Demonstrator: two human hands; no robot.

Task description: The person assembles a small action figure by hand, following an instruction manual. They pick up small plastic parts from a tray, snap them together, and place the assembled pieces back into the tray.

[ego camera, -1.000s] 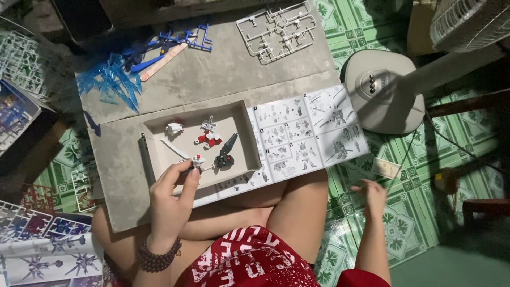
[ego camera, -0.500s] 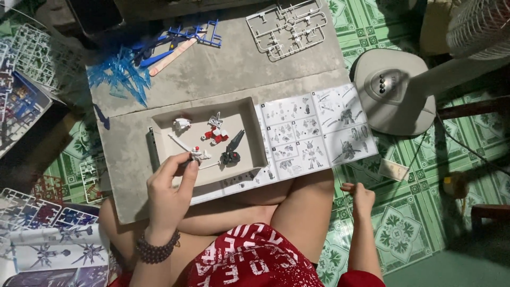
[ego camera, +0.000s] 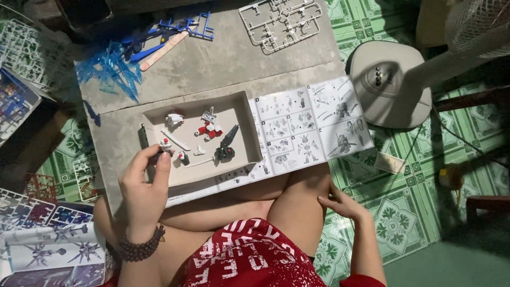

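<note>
The left hand rested at the near left corner of a shallow cardboard tray, its fingers curled and pinched on a small white-and-red model part just over the tray's left edge — the grip looked closed, though the part was too small to make out clearly. The tray sat on a grey board across the person's lap. Inside it lay loose pieces: a white part near the far left corner, a red-and-white figure piece at the middle, and a dark weapon-like piece toward the right wall.

An open instruction sheet lay against the tray's right side, reaching the board's right edge. At the board's far edge sat a grey parts frame; at its far left corner, clear blue parts.

The right hand lay open and empty, fingers spread, on the right knee — off the board.
</note>
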